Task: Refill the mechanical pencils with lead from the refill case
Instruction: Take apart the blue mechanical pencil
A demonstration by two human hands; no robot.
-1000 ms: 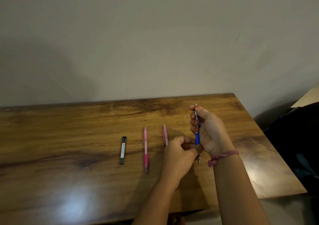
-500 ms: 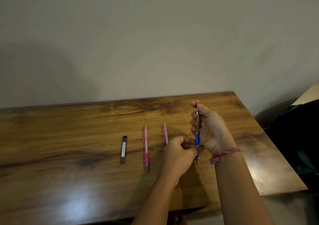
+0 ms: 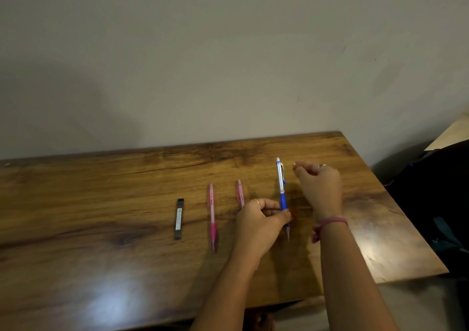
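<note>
**Inspector:** Toward the right half of the tabletop, the left hand holds the blue mechanical pencil. Its thumb and fingers are curled round the blue grip section. Tip points toward the near edge, silver cap end toward the wall.

**Clerk:** And the right hand?

**Inspector:** The right hand hovers just right of the pencil, apart from it. Its fingertips are pinched together near the pencil's cap end; something small and pale shows at the pinch, too small to identify. A ring and a pink wrist band are visible.

**Clerk:** Other items?

**Inspector:** Two pink pencils lie flat left of the hands: one fully visible, the second pink pencil partly hidden behind the left hand. The dark refill case lies furthest left, parallel to them, near the tabletop's middle.
</note>
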